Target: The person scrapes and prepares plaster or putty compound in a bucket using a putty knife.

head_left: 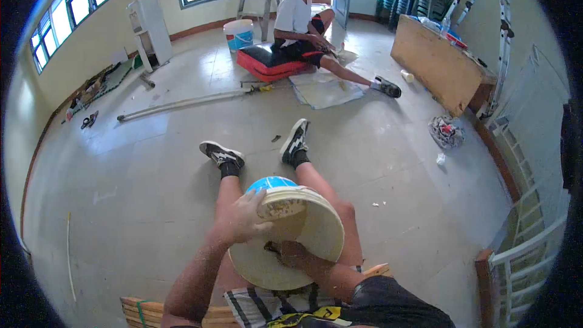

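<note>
Two hands on cream plastic bucket [303, 237] tilted on lap: left hand [246, 219] grips rim, right hand [294, 254] inside, grip unclear. Judged risk: bucket slips, residue spills.

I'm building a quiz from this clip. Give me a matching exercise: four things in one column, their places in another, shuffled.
Things:
1. left hand
2. right hand
3. white bucket
4. long pole

Places:
A. flat on the floor
B. tilted on the person's lap
C. on the bucket's rim
D. inside the bucket

Pairs: 1-C, 2-D, 3-B, 4-A
</note>
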The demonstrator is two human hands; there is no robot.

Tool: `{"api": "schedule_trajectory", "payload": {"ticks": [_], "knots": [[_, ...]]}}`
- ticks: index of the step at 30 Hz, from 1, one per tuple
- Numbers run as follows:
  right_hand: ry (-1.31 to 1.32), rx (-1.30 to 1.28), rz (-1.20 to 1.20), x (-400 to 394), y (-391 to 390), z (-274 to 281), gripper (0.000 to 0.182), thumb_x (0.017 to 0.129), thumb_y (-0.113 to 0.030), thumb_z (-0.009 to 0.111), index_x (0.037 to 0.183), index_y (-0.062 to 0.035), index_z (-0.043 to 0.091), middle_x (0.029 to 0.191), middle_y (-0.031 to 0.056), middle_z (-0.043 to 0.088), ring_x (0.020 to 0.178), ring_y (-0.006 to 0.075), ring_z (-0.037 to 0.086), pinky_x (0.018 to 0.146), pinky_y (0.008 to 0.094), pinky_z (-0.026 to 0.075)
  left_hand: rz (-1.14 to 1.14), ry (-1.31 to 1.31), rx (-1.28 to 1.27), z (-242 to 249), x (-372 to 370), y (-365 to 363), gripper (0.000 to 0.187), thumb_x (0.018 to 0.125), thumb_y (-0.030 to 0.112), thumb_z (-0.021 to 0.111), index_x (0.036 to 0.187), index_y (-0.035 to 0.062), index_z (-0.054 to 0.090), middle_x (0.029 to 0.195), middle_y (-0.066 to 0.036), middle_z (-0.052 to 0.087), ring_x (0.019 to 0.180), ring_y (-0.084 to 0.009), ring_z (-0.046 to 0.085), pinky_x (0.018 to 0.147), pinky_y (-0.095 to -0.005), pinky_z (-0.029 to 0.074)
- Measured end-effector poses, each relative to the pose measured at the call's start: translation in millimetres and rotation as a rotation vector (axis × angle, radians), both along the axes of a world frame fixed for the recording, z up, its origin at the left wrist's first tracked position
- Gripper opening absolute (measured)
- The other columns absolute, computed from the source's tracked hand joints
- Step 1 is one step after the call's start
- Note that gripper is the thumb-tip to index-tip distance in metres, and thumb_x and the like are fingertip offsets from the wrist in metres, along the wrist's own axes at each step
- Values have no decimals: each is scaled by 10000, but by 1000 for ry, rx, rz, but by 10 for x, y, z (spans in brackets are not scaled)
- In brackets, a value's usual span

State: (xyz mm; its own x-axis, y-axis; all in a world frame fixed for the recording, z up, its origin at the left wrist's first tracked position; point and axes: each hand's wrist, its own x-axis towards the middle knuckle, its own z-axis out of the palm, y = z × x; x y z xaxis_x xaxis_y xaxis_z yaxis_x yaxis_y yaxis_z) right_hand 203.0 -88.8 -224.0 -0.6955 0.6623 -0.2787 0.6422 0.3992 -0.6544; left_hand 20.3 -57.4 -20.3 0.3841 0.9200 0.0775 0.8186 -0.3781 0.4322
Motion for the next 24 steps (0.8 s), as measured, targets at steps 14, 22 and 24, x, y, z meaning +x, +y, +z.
{"api": "schedule_trajectory", "payload": {"ticks": [14,22,24], "knots": [[-145,6,-58,-27,14,416,366,882,-274,525,1213,-127,578,1056,219,649,964,368,643,833,490,507,378,-303,537,761,-90,224,580,777,368,709,1207,16,545,1265,-218,526,1210,-386,451,1050,-472,319],[68,-103,-114,-47,-68,186,398,885,-219,493,1274,-167,559,1135,232,619,1083,371,598,949,479,452,146,-293,-209,-200,-32,162,684,711,200,704,1337,30,488,1227,-250,584,1133,-349,582,958,-412,457],[-3,-89,-122,-47,-25,419,406,887,-207,482,1286,-185,548,1146,223,618,1086,370,597,949,477,452,141,-221,-120,-205,-39,176,637,727,146,677,1323,17,491,1174,-238,617,1086,-349,609,927,-406,481]]}}
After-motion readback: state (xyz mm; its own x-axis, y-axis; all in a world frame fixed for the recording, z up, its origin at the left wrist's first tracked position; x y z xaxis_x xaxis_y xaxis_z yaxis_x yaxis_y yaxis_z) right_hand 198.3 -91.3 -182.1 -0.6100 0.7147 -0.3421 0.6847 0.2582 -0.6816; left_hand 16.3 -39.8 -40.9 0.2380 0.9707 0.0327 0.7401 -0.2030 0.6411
